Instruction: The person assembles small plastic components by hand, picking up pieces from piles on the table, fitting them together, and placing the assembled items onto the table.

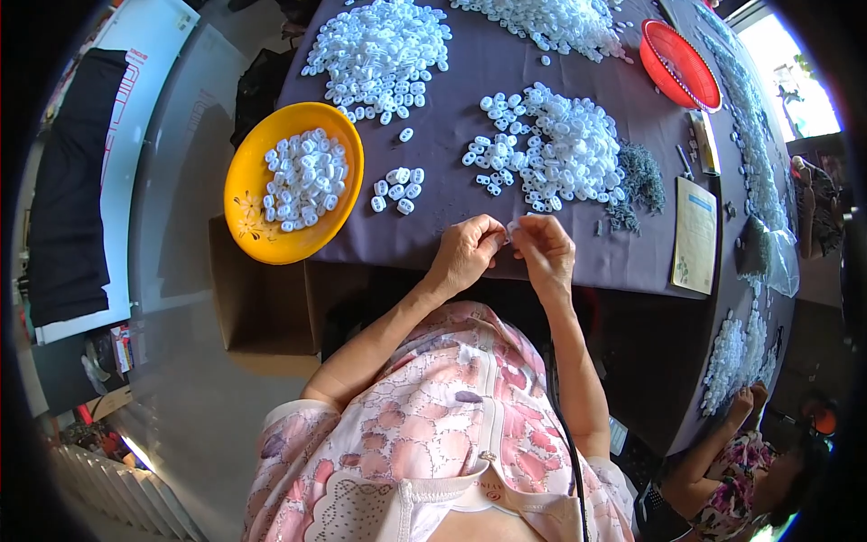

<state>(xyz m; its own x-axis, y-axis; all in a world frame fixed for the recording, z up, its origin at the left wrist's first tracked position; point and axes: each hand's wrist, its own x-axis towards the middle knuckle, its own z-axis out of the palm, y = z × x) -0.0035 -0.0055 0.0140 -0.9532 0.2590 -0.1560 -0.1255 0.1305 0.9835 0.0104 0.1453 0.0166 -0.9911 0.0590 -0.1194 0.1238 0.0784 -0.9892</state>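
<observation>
My left hand (467, 254) and my right hand (547, 255) meet at the table's near edge, both with fingers pinched closed. Between the fingertips is a small white plastic piece (513, 228), partly covered by them. Just beyond my hands lies a heap of white oval pieces with holes (573, 149). Beside that heap, to the right, is a pile of tiny dark grey parts (641, 176), too small to make out. A little group of white pieces (398, 191) sits left of my hands, near a yellow bowl (242, 185) that holds more of them.
More white heaps (379, 50) cover the far side of the purple-grey tablecloth (424, 239). A red basket (673, 77) stands far right, above a beige booklet (694, 237). Below the bowl is an open cardboard box (262, 312). At lower right another person's hands (750, 402) touch white pieces.
</observation>
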